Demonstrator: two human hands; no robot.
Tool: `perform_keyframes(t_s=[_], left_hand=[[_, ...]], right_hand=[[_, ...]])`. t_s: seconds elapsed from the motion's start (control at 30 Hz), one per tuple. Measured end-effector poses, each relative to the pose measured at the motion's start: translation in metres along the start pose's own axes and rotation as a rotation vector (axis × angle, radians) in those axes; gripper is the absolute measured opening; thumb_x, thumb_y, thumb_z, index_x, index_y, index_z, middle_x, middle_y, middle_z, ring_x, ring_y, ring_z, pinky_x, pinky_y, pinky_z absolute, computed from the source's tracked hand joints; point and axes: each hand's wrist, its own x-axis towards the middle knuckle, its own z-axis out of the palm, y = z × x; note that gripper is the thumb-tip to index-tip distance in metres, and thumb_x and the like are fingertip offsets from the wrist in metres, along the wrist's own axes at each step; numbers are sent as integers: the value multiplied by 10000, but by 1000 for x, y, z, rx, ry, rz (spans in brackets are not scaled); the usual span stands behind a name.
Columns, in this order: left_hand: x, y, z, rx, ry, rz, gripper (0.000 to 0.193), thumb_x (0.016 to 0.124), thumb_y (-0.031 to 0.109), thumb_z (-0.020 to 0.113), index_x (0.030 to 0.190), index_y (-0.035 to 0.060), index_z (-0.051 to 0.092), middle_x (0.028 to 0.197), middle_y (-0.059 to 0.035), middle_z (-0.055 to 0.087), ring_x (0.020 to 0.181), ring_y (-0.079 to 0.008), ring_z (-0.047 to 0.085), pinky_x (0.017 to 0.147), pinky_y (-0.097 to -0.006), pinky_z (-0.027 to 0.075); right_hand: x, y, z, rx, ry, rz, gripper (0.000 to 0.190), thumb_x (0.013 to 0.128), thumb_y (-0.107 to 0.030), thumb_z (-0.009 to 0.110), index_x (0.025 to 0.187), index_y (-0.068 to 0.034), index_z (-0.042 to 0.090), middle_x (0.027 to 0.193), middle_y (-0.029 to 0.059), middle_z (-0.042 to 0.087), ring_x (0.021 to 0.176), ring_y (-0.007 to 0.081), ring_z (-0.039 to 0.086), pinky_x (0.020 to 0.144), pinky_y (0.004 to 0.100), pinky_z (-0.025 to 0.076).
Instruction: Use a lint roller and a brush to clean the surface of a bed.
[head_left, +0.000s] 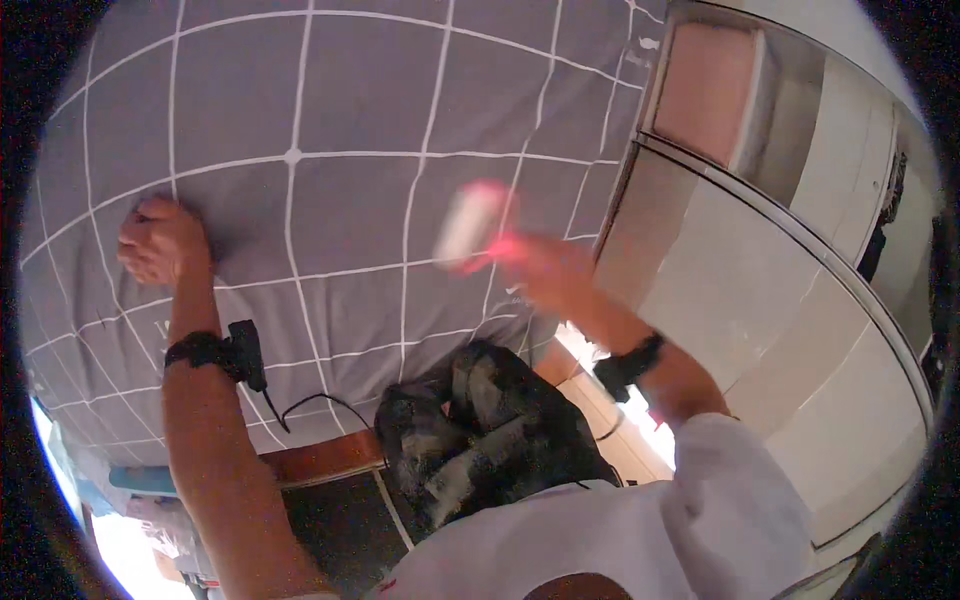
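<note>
A grey bed sheet (360, 82) with a white grid pattern spreads before me, slightly wrinkled near its front edge. My left hand (161, 240) rests on it at the left with its fingers curled; whether they hold a bit of the cloth is hidden. My right hand (544, 274) is shut on the pink handle of a lint roller (469, 225). The roller's white cylinder is blurred and lies over the sheet, right of the middle; whether it touches the cloth cannot be told.
Glossy cabinet doors (742, 300) with a metal edge stand along the right. A brown wooden bed edge (326, 459) shows near my knees. Black cables run from the straps on both my wrists. A teal object (142, 480) lies at the lower left.
</note>
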Motion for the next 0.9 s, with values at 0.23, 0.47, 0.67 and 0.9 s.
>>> perform_keyframes(t_s=[0.23, 0.47, 0.67, 0.9], left_hand=[[13, 41, -56, -86, -178, -221, 479, 870, 466, 445, 1045, 67, 645, 1097, -198, 588, 1043, -348, 545, 868, -487, 425], [18, 13, -23, -8, -167, -167, 489, 864, 433, 424, 1044, 52, 673, 1072, -181, 609, 1023, -328, 566, 863, -481, 447], [21, 23, -26, 63, -221, -169, 467, 845, 415, 441, 1036, 67, 685, 1049, -184, 622, 1003, -327, 578, 861, -463, 454], [19, 41, -35, -129, -151, -197, 502, 844, 447, 424, 1062, 79, 687, 1122, -191, 622, 1050, -351, 567, 886, -484, 448]], right_hand=[[3, 26, 85, -473, -273, 110, 217, 850, -305, 610, 1058, -247, 606, 755, 67, 634, 681, 314, 634, 589, 449, 504], [-169, 168, -78, -945, -131, 521, 275, 928, -374, 458, 1105, -222, 605, 969, 102, 690, 827, 328, 670, 729, 485, 540], [-162, 156, -98, -825, 534, 558, 266, 926, -318, 531, 1114, -151, 615, 759, 136, 643, 662, 314, 631, 573, 413, 490], [-1, 23, 77, -171, 122, -242, 284, 866, -241, 606, 1150, -234, 606, 892, 102, 664, 761, 290, 660, 627, 398, 527]])
